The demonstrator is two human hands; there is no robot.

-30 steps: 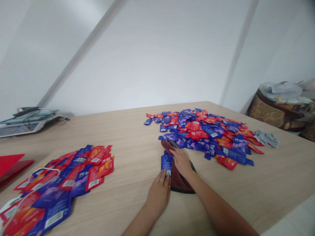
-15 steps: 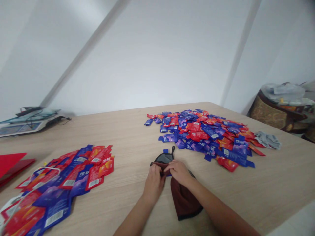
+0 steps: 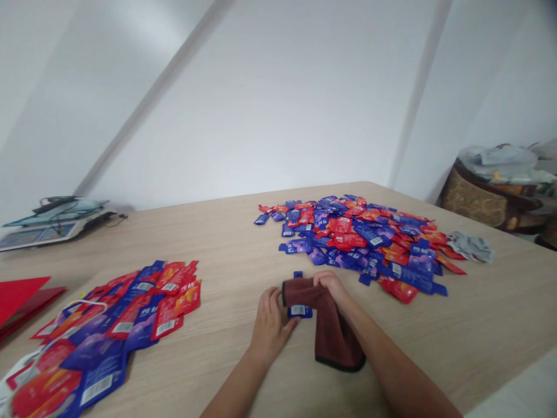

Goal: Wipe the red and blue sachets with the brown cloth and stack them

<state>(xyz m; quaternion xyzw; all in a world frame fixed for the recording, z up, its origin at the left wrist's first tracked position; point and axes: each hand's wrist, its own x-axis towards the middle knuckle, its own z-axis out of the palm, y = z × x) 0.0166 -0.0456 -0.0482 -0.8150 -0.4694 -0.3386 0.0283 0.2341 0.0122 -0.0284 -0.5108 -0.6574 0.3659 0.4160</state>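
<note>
Brown cloth with black edging (image 3: 337, 328) hangs from my right hand (image 3: 331, 283), whose fingers are closed on its upper part. One end of the cloth stretches left over a small blue packet (image 3: 299, 310); the wider end drapes down toward me. White barcode print shows on the packet below the cloth, and its blue top end pokes out above. Just left of both lies my left hand (image 3: 270, 319), fingers extended and apart. Its thumb is at the packet's lower left edge, and its fingertips are close to the cloth's left hem.
A large pile of red and blue packets (image 3: 348, 232) covers the right rear of the table, beside a grey crumpled cloth (image 3: 470, 247). More packets (image 3: 139, 307) lie overlapping at left, near red folders (image 3: 21, 296) and a scale (image 3: 56, 226). A patterned chair (image 3: 474, 191) stands at right.
My right hand has lifted the cloth and drawn it up and right, uncovering part of the blue packet. My left hand has come off the cloth, its fingers spreading.
</note>
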